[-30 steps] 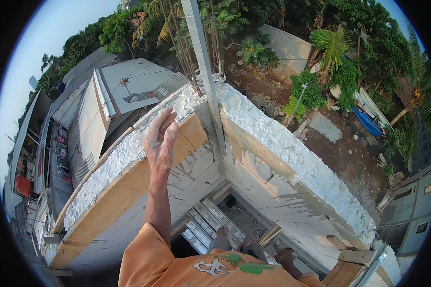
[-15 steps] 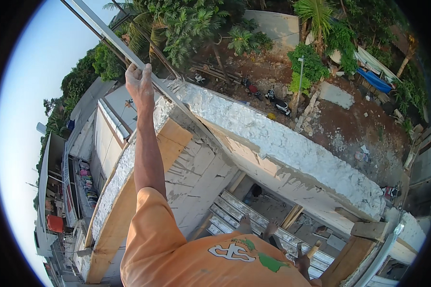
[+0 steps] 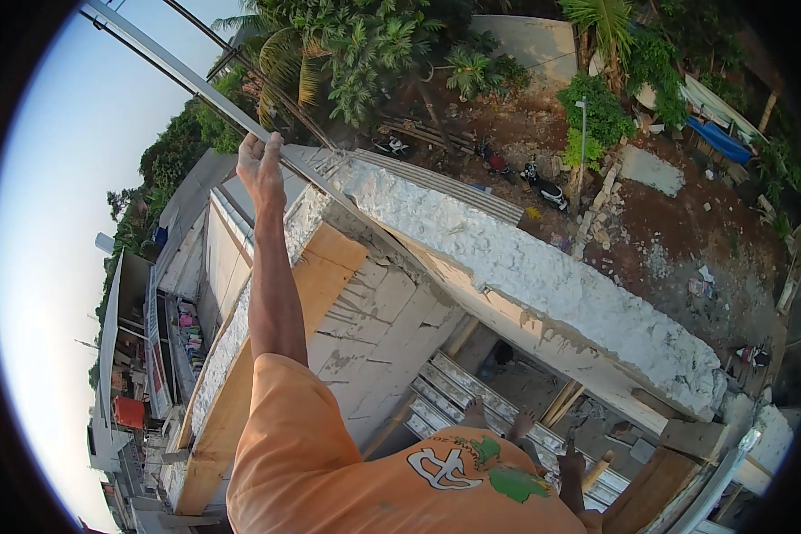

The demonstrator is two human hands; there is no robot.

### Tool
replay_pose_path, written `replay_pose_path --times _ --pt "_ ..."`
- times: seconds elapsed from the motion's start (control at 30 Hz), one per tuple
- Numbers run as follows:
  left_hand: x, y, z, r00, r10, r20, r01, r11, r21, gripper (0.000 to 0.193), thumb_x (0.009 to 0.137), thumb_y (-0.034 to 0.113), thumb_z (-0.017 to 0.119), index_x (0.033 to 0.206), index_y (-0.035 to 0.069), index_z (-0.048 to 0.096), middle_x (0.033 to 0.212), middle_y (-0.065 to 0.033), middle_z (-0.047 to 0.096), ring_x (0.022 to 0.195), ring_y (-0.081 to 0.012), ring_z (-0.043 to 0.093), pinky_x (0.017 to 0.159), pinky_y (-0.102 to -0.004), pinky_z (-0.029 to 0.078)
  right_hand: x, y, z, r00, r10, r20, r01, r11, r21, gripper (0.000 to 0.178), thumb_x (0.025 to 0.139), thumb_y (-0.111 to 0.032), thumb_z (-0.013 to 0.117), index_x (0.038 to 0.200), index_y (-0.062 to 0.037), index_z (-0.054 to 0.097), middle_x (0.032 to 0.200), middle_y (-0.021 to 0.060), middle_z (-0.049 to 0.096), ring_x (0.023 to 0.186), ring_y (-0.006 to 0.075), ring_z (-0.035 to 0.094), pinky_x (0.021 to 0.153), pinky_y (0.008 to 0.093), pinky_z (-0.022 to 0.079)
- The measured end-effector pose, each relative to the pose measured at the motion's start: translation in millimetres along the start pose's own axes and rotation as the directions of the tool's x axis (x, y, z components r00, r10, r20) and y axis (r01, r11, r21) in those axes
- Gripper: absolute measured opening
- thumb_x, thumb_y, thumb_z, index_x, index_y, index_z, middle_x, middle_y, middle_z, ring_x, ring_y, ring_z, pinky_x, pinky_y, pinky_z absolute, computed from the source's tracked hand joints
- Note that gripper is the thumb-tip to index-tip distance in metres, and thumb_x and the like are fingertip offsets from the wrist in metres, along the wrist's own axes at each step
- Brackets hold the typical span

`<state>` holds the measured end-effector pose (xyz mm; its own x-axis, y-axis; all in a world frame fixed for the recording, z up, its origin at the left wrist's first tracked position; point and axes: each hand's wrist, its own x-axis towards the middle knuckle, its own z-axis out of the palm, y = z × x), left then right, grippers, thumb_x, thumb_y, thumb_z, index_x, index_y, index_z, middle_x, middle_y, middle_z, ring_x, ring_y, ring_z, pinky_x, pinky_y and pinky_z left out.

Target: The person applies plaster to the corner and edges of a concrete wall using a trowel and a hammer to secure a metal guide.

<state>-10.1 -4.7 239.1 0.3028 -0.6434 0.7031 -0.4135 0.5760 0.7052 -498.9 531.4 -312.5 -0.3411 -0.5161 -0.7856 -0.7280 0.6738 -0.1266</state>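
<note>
My left hand (image 3: pixel 262 173) reaches far out, its fingers closed round a long straight metal bar (image 3: pixel 187 78). The bar slants from the upper left down over the corner of a block wall (image 3: pixel 365 311). Rough white mortar (image 3: pixel 525 262) covers the wall's top, and a wooden board (image 3: pixel 329 267) lines the edge below my left arm. Low at the right, my right hand (image 3: pixel 573 470) is closed round the light wooden handle (image 3: pixel 599 469) of a tool; its head cannot be made out.
My bare feet (image 3: pixel 475 413) stand on ribbed metal planks (image 3: pixel 436 383) inside the walls. Dark cables (image 3: pixel 240 60) run near the bar. Far below lies a yard with a parked motorbike (image 3: pixel 543 187). A timber post (image 3: pixel 659 485) rises at the lower right.
The view has shifted, so most of the scene sits farther right. A corrugated sheet beyond the wall has come into view. My left hand keeps its hold on the bar.
</note>
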Motion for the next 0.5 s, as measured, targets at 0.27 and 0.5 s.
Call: replay_pose_path --times 0.27,0.5 --pt "10.9 -1.5 16.1 0.998 0.014 0.057 -0.017 0.999 0.046 0.037 0.094 0.019 0.068 0.119 -0.005 0.056 0.090 -0.0044 0.067 0.077 -0.0077 0.054 0.067 -0.0235 0.043 25.6 -14.6 -9.7 0.989 0.085 0.117 -0.109 0.968 0.224 0.076 0.080 -0.035 0.068 0.148 -0.0350 0.035 0.108 0.0197 0.064 0.104 0.0386 0.064 0.084 0.0508 0.053" --pt "32.4 -55.6 -26.4 0.990 -0.040 0.138 0.029 0.996 0.080 0.059 0.093 0.033 0.068 0.132 -0.006 0.047 0.108 -0.0117 0.068 0.102 -0.0182 0.064 0.080 -0.0338 0.052 -37.5 -43.0 -49.8 0.971 0.231 0.068 -0.241 0.917 0.319 0.045 0.080 -0.032 0.065 0.119 -0.0084 0.065 0.121 0.0171 0.066 0.115 0.0336 0.062 0.095 0.0451 0.050"
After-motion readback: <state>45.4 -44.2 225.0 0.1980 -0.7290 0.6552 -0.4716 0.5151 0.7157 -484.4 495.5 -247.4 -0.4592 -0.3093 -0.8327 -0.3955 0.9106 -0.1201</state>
